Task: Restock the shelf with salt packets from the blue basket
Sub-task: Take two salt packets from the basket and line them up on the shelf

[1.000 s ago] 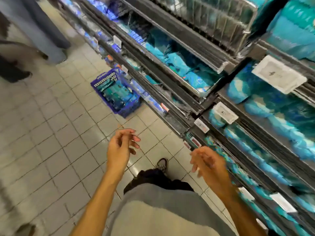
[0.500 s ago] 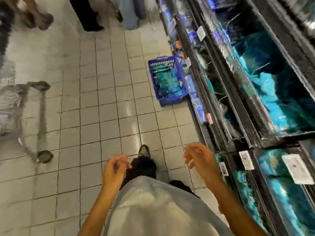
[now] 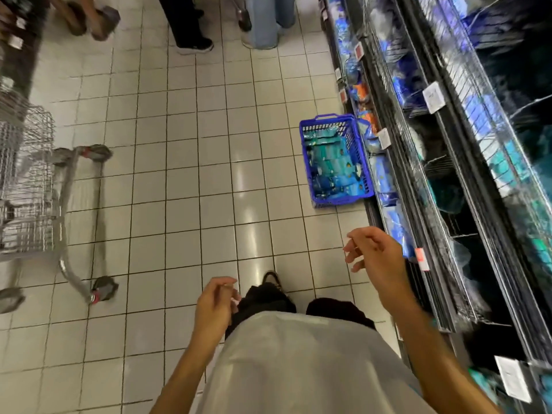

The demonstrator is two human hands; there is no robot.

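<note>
Head view. Blue basket (image 3: pixel 336 159) sits on the tiled floor (image 3: pixel 179 174), hard against the base of the shelf (image 3: pixel 442 180), likely parked there for short reaches. Salt packets (image 3: pixel 331 165) fill it. Left hand (image 3: pixel 216 304) and right hand (image 3: pixel 375 258) hang ahead of the body, each grip loose and holding nothing, well short of the basket. Shopping trolley (image 3: pixel 33 186) stands across the aisle.

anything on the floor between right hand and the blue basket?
Head view: only bare white floor tiles lie between the right hand and the blue plastic basket of teal packets; the dark shelf unit's base runs alongside.
</note>
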